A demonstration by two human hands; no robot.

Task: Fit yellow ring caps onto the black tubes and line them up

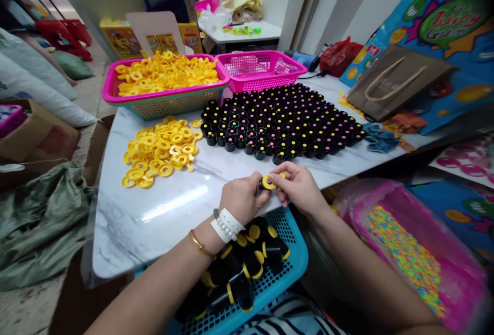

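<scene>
Head view: left hand [243, 200] holds black cylinder [259, 188], right hand [299, 188] pinches yellow ring [268, 182].

Marble table [127, 232], on top: 2 pink baskets [260, 71]; 1 paper bag [397, 82]; black containers [281, 124] and yellow rings [162, 152], too many to count. Beside it: 1 blue basket [287, 268]. Above it: 1 left hand [243, 198], 1 right hand [299, 188].
</scene>
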